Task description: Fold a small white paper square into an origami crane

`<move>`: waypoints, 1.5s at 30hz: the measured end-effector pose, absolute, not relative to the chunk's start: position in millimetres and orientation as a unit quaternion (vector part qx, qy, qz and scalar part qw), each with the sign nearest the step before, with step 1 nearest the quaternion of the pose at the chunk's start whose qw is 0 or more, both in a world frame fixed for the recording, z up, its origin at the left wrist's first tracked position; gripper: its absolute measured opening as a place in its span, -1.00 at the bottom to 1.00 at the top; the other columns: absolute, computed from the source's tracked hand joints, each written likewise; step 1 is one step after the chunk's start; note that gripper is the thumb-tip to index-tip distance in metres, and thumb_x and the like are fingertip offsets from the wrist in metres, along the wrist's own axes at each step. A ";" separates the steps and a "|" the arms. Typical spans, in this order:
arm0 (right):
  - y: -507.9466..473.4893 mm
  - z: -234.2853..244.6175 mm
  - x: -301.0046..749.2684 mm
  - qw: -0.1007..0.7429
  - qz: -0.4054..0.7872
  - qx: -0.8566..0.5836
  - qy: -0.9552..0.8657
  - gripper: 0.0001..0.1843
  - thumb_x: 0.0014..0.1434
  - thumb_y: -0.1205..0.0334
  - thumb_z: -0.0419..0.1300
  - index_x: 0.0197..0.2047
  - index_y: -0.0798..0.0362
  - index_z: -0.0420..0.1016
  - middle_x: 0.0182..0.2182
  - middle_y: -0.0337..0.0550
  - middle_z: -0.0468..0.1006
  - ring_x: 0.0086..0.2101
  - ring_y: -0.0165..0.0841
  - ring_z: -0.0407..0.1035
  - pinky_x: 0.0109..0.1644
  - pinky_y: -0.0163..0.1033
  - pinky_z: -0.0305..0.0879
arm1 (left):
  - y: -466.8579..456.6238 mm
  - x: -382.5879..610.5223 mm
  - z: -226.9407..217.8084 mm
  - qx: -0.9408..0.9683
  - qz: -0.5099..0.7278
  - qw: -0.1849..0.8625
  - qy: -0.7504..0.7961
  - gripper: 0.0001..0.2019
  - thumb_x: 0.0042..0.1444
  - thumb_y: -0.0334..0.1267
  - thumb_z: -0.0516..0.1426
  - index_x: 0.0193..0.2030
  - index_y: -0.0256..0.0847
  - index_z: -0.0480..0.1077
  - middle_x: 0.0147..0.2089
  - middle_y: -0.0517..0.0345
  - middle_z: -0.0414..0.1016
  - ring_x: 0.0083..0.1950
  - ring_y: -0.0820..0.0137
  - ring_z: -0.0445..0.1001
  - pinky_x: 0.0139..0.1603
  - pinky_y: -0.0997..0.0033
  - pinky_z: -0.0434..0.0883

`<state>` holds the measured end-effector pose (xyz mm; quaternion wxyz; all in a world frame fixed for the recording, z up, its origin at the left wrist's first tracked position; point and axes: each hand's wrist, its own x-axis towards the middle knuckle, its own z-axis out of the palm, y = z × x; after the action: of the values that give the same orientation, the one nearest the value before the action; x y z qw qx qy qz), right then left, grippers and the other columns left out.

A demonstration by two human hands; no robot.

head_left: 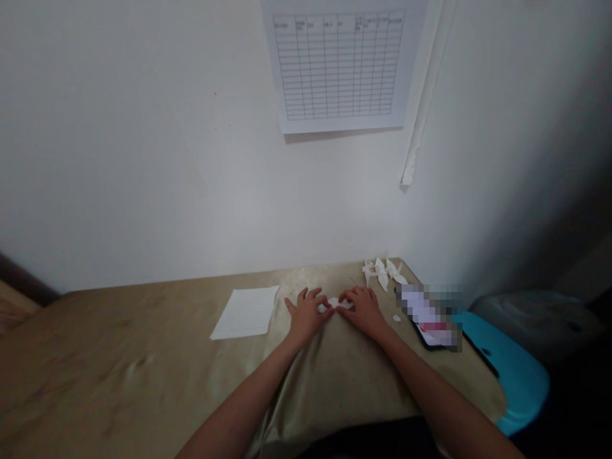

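Note:
A small piece of folded white paper (336,302) lies on the cloth between my two hands. My left hand (307,311) pinches its left side between thumb and index finger, the other fingers spread out. On the right side, my right hand (363,308) holds the paper with thumb and fingertips bent over it. The fingers partly cover the paper, so its full shape is hidden. Beyond my right hand stand several folded paper cranes (381,273). A tiny white scrap of paper (396,318) lies just right of that hand.
Left of my hands a lined paper sheet (246,312) rests on the tan cloth (157,370). A phone (428,322), partly blurred out, lies at the right edge, beside a turquoise plastic stool or chair (521,370). Behind rises a white wall (191,159) with a printed table sheet (342,70).

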<state>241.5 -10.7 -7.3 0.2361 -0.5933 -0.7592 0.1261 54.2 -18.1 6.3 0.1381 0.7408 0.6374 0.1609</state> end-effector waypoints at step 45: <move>-17.1 -4.1 251.5 0.262 0.146 -0.567 -0.767 -0.59 0.17 0.15 0.25 0.08 0.05 0.52 -0.16 -0.08 0.56 -0.01 -0.15 0.31 0.22 -0.04 0.07 | -14.4 35.3 -3.7 0.761 0.232 0.086 0.600 -0.63 0.22 -0.22 0.18 0.15 0.18 0.44 0.32 0.08 0.32 0.37 0.14 0.18 0.38 -0.35 -0.06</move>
<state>251.5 -17.1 -4.1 0.2622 -0.5670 -0.7671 0.1460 35.3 -14.4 -3.7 0.0858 0.7610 0.5998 0.2320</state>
